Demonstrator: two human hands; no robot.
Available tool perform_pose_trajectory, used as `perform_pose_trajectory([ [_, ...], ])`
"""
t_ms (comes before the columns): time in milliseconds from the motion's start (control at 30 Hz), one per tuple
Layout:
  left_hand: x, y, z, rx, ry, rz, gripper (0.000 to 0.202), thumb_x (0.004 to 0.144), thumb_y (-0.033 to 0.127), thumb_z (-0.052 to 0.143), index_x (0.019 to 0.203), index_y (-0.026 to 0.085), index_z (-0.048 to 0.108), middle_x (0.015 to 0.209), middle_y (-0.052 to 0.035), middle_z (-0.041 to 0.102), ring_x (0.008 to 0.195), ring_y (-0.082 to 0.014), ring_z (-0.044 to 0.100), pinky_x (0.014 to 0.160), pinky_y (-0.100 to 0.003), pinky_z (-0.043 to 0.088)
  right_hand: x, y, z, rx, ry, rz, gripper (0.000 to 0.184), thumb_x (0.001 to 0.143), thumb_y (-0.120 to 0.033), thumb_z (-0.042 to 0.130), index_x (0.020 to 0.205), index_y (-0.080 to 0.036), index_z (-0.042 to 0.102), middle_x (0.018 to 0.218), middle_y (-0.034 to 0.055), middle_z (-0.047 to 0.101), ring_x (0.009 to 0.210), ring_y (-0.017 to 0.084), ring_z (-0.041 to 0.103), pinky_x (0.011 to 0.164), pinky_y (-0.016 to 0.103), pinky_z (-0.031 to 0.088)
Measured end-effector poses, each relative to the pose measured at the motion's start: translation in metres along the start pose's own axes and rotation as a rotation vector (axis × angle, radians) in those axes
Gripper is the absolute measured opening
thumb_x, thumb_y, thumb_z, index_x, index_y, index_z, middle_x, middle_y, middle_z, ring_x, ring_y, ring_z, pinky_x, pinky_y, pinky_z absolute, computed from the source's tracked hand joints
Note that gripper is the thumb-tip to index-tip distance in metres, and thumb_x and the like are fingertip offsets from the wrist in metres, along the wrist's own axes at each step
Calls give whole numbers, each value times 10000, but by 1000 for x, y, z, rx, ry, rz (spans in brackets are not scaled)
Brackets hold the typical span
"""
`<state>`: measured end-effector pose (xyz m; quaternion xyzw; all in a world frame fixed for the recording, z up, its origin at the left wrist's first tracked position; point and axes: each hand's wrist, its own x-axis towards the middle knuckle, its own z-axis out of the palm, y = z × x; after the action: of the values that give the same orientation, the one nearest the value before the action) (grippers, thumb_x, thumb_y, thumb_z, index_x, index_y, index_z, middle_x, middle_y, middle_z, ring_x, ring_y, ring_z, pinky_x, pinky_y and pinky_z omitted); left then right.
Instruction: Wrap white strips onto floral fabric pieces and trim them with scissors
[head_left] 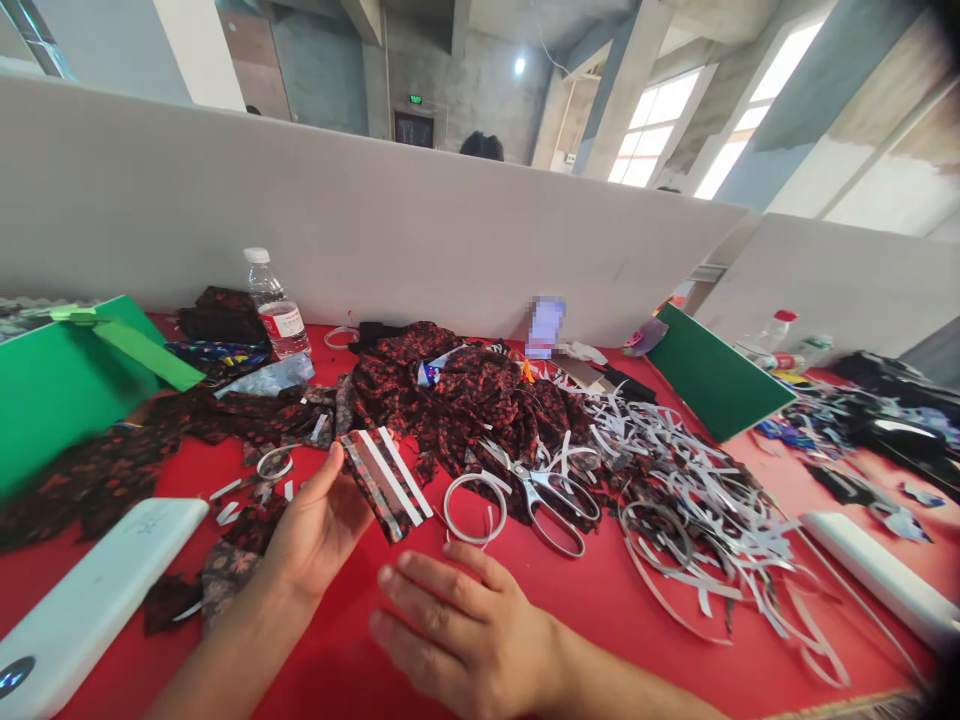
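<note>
A small dark floral fabric piece [371, 485] with white strips across it is held up in my left hand [322, 520], thumb on its upper left corner and fingers behind. Just below and to the right, my right hand [480, 630] hovers over the red table with its fingers stretched out, apart from the fabric and holding nothing. Beyond it lie a coiled white strip [448, 505] and metal scissors [536, 485] with their handles toward me. A heap of dark red floral fabric [480, 400] spreads behind the held piece.
To the right is a tangled pile of white strips [697, 490]. A white oblong device [97, 600] lies at the left. A water bottle [277, 310] and a phone [545, 326] stand near the grey partition [420, 230]. Green boards [720, 375] flank the red table [600, 610].
</note>
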<state>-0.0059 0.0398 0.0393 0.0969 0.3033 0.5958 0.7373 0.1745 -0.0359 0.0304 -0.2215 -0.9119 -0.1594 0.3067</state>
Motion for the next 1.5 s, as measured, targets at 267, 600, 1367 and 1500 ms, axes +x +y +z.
perform_pose_trajectory([
  [267, -13, -24, -6, 250, -250, 2, 262, 648, 261, 781, 884, 191, 688, 661, 13, 697, 563, -118, 621, 535, -202, 520, 4, 13, -4, 467, 299, 677, 89, 827, -140, 538, 863, -190, 601, 750, 23, 640, 704, 146, 572, 669, 285, 440],
  [600, -24, -47, -10, 564, -338, 99, 243, 630, 230, 795, 867, 235, 739, 1124, -46, 699, 1009, -188, 641, 831, -205, 513, 7, 23, -2, 814, 245, 1120, 66, 782, -186, 576, 743, -172, 628, 684, -3, 591, 619, 112, 515, 573, 222, 404],
  [1367, -26, -44, -21, 957, -638, 337, 220, 788, 153, 642, 955, 281, 705, 1319, -41, 572, 1230, -237, 501, 1013, -341, 415, 0, 39, -19, 830, 67, 1010, 93, 716, -92, 602, 686, -155, 663, 633, -37, 593, 586, 73, 505, 571, 167, 376],
  [1500, -26, -44, -20, 976, -644, 345, 226, 787, 146, 641, 943, 297, 703, 1311, -21, 581, 1218, -218, 514, 997, -314, 431, 0, 39, -20, 820, 63, 987, 89, 722, -93, 610, 697, -157, 666, 634, -39, 593, 588, 72, 507, 574, 163, 376],
])
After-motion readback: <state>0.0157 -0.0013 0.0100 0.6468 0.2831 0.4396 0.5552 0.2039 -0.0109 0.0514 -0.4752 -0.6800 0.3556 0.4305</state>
